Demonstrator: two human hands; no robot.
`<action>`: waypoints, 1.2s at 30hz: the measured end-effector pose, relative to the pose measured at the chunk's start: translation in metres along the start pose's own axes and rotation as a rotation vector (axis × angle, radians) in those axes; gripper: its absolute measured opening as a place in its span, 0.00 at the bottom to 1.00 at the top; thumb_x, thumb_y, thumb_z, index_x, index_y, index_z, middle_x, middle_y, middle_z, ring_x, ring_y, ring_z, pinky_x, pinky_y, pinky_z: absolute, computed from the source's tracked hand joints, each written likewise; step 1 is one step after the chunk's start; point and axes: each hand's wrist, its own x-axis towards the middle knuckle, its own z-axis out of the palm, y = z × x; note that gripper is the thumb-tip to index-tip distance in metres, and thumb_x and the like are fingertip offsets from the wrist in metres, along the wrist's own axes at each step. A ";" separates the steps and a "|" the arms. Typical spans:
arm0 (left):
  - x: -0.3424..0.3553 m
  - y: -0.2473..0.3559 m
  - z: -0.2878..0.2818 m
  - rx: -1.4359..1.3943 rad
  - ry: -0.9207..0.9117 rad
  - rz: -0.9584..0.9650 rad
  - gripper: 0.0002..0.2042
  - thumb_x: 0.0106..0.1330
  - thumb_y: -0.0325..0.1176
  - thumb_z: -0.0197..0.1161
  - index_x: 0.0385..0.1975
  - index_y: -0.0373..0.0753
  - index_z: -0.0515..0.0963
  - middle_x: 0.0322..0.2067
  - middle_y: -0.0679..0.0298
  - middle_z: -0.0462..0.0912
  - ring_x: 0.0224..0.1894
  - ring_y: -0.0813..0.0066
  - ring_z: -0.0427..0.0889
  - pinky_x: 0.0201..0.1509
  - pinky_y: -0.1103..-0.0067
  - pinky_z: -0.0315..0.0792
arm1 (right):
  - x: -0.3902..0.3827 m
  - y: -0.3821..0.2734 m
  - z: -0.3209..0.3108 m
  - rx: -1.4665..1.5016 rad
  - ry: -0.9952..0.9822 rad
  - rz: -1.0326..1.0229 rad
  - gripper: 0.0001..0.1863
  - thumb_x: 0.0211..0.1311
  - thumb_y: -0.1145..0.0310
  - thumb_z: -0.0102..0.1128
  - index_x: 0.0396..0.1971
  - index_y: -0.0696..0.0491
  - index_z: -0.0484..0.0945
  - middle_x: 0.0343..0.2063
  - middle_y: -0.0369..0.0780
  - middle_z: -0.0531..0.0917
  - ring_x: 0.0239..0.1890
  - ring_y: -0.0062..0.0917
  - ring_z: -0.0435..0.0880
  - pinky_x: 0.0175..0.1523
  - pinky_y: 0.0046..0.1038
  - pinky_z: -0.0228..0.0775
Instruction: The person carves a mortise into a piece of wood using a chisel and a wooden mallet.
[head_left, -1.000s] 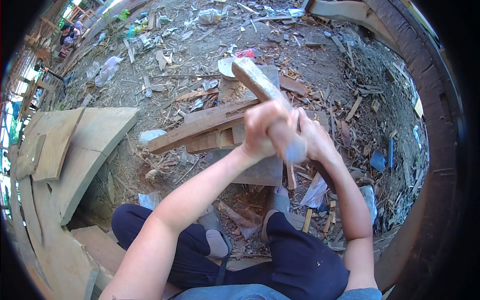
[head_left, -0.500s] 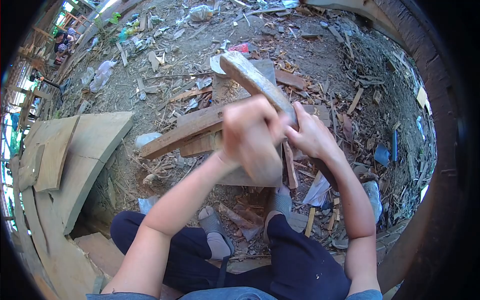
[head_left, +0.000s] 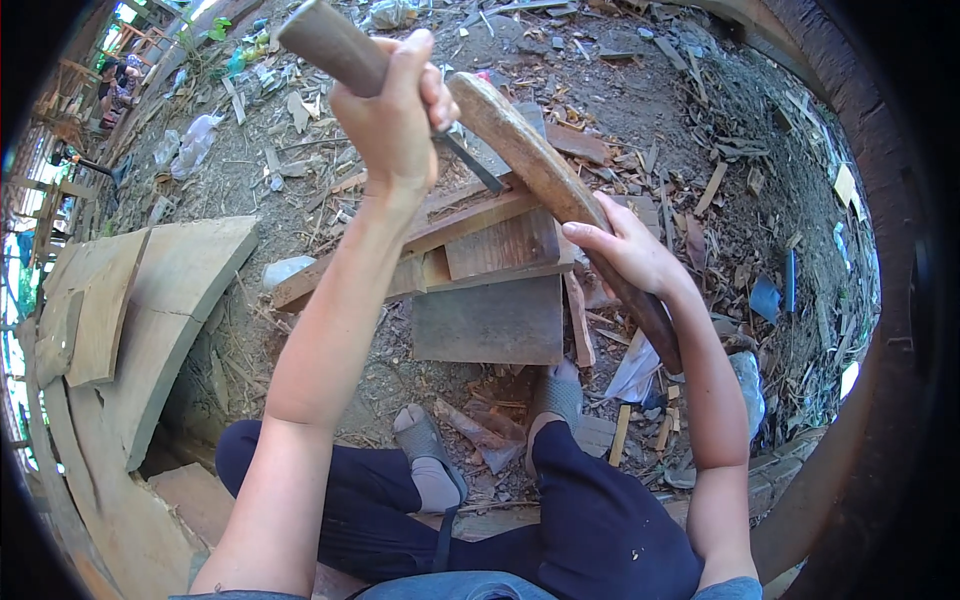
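Observation:
My left hand (head_left: pixel 392 130) is raised at upper left, closed round a chisel with a thick wooden handle (head_left: pixel 335 45). The chisel's thin dark blade (head_left: pixel 470 163) slants down to the right, its tip at a long wooden bar (head_left: pixel 470 222). My right hand (head_left: pixel 632 248) is wrapped round a curved wooden club (head_left: pixel 525 150), pale at its far end and dark towards me. The club's far part passes above the bar's right end. Under the bar are a wooden block (head_left: pixel 505 248) and a grey board (head_left: pixel 490 322).
Large planks (head_left: pixel 190 280) lean at the left, beside a dark hollow. Wood scraps and litter, such as a plastic bag (head_left: pixel 197 143), cover the dirt. A dark curved beam (head_left: pixel 885 250) borders the right. My sandalled feet (head_left: pixel 435 465) are close below the board. People (head_left: pixel 115 85) sit far off at upper left.
My left hand, blurred over the bar before, has moved up and left, and the chisel now shows. The club's far end has shifted slightly up, with my right hand still on it.

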 end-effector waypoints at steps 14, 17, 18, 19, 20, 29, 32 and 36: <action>-0.017 -0.031 0.019 0.232 -0.117 0.149 0.08 0.64 0.25 0.64 0.26 0.38 0.70 0.14 0.70 0.71 0.11 0.85 0.67 0.14 0.87 0.61 | 0.003 0.006 0.003 0.035 0.036 -0.020 0.36 0.60 0.47 0.58 0.58 0.62 0.68 0.44 0.52 0.81 0.45 0.34 0.83 0.52 0.35 0.74; -0.023 -0.039 0.028 0.315 -0.061 0.234 0.09 0.64 0.25 0.63 0.24 0.40 0.70 0.15 0.70 0.73 0.13 0.86 0.69 0.13 0.86 0.62 | 0.002 0.020 0.010 0.022 0.162 -0.177 0.33 0.60 0.50 0.60 0.56 0.61 0.70 0.33 0.45 0.80 0.29 0.27 0.83 0.33 0.30 0.76; -0.023 -0.040 0.027 0.385 -0.017 0.243 0.10 0.64 0.24 0.63 0.24 0.41 0.70 0.16 0.70 0.74 0.13 0.86 0.70 0.13 0.86 0.62 | -0.001 0.008 0.009 0.016 0.164 -0.195 0.33 0.60 0.50 0.60 0.56 0.61 0.70 0.33 0.45 0.80 0.29 0.27 0.83 0.33 0.30 0.76; -0.026 -0.040 0.027 0.372 0.034 0.234 0.11 0.64 0.25 0.64 0.22 0.41 0.70 0.16 0.71 0.74 0.16 0.85 0.73 0.18 0.84 0.65 | -0.010 -0.010 0.004 0.141 0.110 -0.066 0.31 0.61 0.51 0.60 0.55 0.60 0.70 0.30 0.42 0.78 0.25 0.23 0.80 0.26 0.27 0.72; -0.028 -0.040 0.027 0.362 0.037 0.256 0.11 0.64 0.25 0.64 0.22 0.41 0.70 0.16 0.71 0.74 0.16 0.85 0.73 0.18 0.84 0.65 | -0.021 -0.029 -0.002 0.263 0.056 0.065 0.29 0.61 0.53 0.61 0.54 0.59 0.71 0.27 0.39 0.77 0.20 0.20 0.77 0.20 0.25 0.68; -0.027 -0.033 0.028 0.550 0.088 0.351 0.10 0.60 0.27 0.66 0.20 0.35 0.73 0.17 0.67 0.77 0.20 0.80 0.76 0.27 0.77 0.68 | -0.112 -0.189 -0.042 0.073 0.786 -0.775 0.17 0.64 0.59 0.59 0.42 0.59 0.74 0.21 0.35 0.76 0.16 0.15 0.73 0.20 0.18 0.62; -0.023 -0.034 0.020 0.577 0.079 0.410 0.10 0.61 0.26 0.64 0.18 0.36 0.72 0.17 0.67 0.76 0.19 0.81 0.75 0.24 0.78 0.67 | -0.100 -0.166 -0.047 -0.294 0.507 -0.659 0.21 0.62 0.56 0.62 0.44 0.58 0.74 0.23 0.36 0.76 0.21 0.17 0.73 0.26 0.21 0.63; -0.016 -0.028 0.000 0.093 0.237 -0.030 0.10 0.61 0.22 0.58 0.22 0.40 0.65 0.14 0.69 0.69 0.14 0.81 0.71 0.17 0.81 0.65 | -0.085 -0.113 -0.051 -0.538 0.390 -0.365 0.25 0.61 0.51 0.63 0.46 0.57 0.71 0.21 0.39 0.76 0.22 0.23 0.76 0.29 0.32 0.67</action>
